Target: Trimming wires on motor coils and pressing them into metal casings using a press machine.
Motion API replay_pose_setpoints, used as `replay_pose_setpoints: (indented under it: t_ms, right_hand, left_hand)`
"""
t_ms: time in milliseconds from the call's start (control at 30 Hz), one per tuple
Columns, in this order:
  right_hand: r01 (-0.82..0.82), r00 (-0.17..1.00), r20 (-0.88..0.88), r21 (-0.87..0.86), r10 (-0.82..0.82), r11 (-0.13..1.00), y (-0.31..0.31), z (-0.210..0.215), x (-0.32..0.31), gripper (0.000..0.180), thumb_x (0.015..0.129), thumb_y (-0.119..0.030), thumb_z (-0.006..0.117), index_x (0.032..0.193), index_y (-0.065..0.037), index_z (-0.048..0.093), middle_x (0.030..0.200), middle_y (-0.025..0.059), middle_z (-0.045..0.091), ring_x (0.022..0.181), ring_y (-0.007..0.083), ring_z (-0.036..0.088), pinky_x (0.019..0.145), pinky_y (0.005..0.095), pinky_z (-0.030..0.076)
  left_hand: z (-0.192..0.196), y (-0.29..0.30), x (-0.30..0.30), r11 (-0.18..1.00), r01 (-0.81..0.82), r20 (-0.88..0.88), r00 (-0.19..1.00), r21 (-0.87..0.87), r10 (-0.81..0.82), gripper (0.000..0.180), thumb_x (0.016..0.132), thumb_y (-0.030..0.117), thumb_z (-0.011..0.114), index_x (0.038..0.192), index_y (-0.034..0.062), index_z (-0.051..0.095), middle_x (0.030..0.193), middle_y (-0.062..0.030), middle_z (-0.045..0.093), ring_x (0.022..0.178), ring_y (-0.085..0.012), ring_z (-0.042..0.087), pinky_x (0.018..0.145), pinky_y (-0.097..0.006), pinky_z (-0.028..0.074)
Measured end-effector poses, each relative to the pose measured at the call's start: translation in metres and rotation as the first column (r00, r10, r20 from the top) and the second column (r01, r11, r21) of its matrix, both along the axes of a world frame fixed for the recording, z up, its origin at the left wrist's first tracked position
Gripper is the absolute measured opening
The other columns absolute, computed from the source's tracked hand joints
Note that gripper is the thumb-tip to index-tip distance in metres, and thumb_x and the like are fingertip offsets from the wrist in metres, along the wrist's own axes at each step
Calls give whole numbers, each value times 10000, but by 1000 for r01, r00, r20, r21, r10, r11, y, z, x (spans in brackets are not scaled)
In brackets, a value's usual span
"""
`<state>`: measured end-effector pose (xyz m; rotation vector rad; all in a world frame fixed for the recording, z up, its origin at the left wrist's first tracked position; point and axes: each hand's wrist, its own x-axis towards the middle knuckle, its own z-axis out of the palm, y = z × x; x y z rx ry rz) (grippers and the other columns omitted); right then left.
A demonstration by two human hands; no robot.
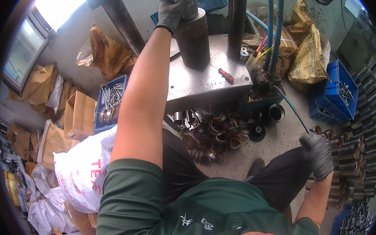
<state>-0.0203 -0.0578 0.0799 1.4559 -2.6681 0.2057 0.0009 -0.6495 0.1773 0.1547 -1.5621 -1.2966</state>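
Meanwhile left hand (172, 10) grips press cylinder (192, 39); white sack (81, 167) lower-left, brown bags (307, 54) right.

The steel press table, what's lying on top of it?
On the steel table stand a dark metal cylinder, which the left hand grips from above, and a red-handled screwdriver. Whatever sits under the cylinder is covered.

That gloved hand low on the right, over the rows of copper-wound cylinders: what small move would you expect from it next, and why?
Probably closing on one cylinder and lifting it. The right hand rests on the rows of wound cylinders, while the left hand grips the shiny metal cylinder atop the dark press block.
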Motion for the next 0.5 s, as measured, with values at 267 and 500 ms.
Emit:
replay_pose_setpoints:
  t_ms: [267,500]
  right_hand:
    - [-7,995,99,-58,13,998,-15,35,-2,209,781,-142,719,967,-50,744,853,168,701,812,367,683,764,451,552]
    - [-80,980,182,-19,82,997,-9,38,-16,188,798,-148,692,956,-60,743,914,170,703,857,372,681,784,462,548]
  left_hand:
    - [0,6,5,994,-95,45,994,-45,97,612,858,112,803,1338,36,431,1058,-111,633,909,-189,654,720,-314,603]
    - [-5,-2,1,998,-70,24,997,-2,70,517,851,126,819,1203,43,450,995,-104,623,826,-174,645,629,-315,597]
